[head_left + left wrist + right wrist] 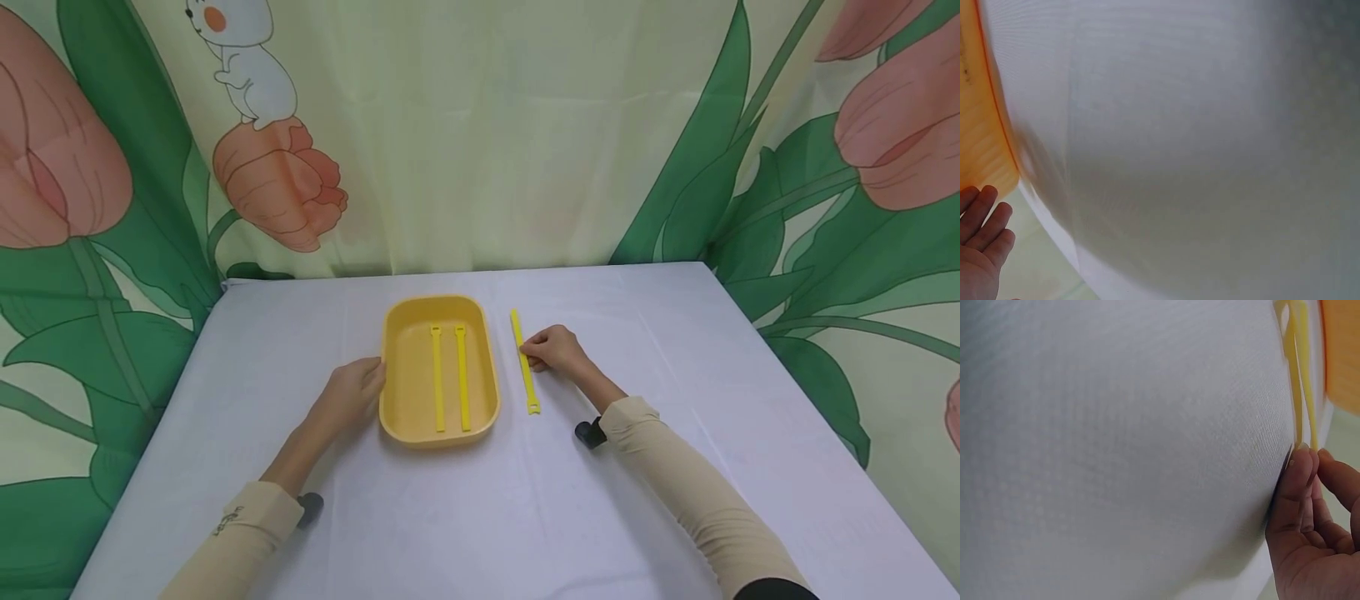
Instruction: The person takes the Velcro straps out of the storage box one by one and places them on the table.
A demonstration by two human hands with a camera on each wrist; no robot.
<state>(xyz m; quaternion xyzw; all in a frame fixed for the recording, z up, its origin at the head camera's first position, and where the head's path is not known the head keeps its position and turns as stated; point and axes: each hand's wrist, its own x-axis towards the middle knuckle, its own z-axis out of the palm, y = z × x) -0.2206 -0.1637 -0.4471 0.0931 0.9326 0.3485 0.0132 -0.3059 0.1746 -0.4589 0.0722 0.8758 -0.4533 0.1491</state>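
A yellow tray (408, 421) with rounded corners sits on the white-covered table. Inside it lie two yellow cable straps, a left one (438, 383) and a right one (462, 383), side by side with their slotted ends at the far side. My left hand (351, 392) touches the tray's left side; its fingers look fairly straight in the left wrist view. To the right of the tray, my right hand (557, 352) pinches a third yellow cable strap (528, 385) between thumb and fingers. That strap's slotted end points toward me, and it is on or just above the cloth.
White cloth (465, 525) covers the table, whose far edge meets a curtain (487, 142) printed with tulips and a white animal. Dark wrist devices, a left one (310, 508) and a right one (591, 433), show at the sleeve cuffs.
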